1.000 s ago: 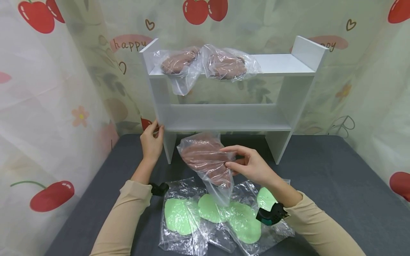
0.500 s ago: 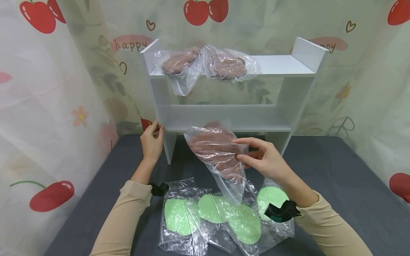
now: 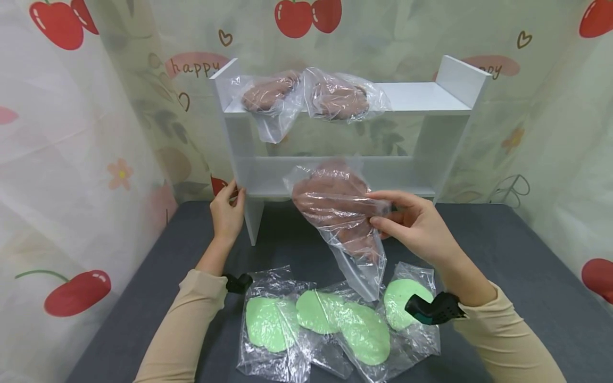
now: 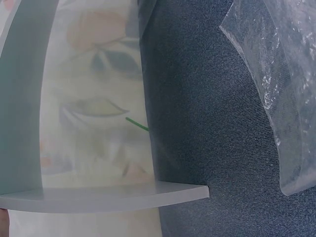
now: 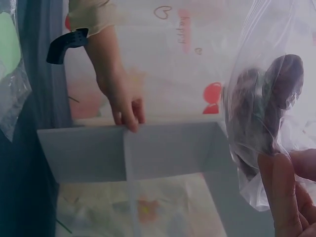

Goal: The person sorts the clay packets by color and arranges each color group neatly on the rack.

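My right hand (image 3: 416, 226) pinches the right side of a clear plastic bag (image 3: 337, 207) holding brown items that look like slippers. The bag hangs in front of the middle shelf board, its loose end pointing down. In the right wrist view, two long brown shapes (image 5: 284, 81) show through the plastic beside my thumb and fingers. My left hand (image 3: 227, 213) holds the left side panel of a white shelf unit (image 3: 330, 186) at about the middle board's height. From the right wrist view, its fingers (image 5: 129, 118) are seen bent onto that panel's edge.
Two similar bags of brown items (image 3: 270, 96) lie on the top board's left and centre, one drooping over the front. Clear bags with light green, rounded items (image 3: 366, 332) lie on the dark table (image 3: 498, 255) before the shelf. Printed curtains surround the table.
My right hand has lifted the bag of brown items up and to the right, from over the table to the middle board's height. My left hand has stayed on the panel.
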The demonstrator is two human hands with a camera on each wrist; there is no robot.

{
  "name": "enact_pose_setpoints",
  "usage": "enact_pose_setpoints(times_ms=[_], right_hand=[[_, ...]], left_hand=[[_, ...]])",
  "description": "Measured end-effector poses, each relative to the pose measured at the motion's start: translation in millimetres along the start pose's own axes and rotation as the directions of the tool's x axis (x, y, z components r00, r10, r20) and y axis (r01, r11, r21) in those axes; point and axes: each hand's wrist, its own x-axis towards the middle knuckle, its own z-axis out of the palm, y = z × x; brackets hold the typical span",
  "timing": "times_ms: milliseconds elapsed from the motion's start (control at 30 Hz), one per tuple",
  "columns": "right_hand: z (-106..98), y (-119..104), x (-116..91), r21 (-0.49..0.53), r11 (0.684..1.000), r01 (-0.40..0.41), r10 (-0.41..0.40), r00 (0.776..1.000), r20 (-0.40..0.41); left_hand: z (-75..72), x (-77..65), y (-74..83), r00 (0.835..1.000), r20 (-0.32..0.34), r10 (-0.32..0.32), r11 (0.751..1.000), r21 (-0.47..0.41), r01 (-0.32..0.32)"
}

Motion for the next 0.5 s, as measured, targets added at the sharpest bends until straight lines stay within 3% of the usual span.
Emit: enact_pose_setpoints(times_ms=[300,500], right_hand=[[-11,-17,0,0.077,0.994,0.078,-0.072,0.995,-0.075],[-17,-25,2,0.195,0.967,0.165,-0.147,0.984,-0.104]], left_hand=[[0.0,-0.2,-0.5,1.0,0.001,0.0,1.0,-0.002,0.0],[0.1,-0.5,-0.4,1.0,0.0,0.005,1.0,-0.004,-0.005]])
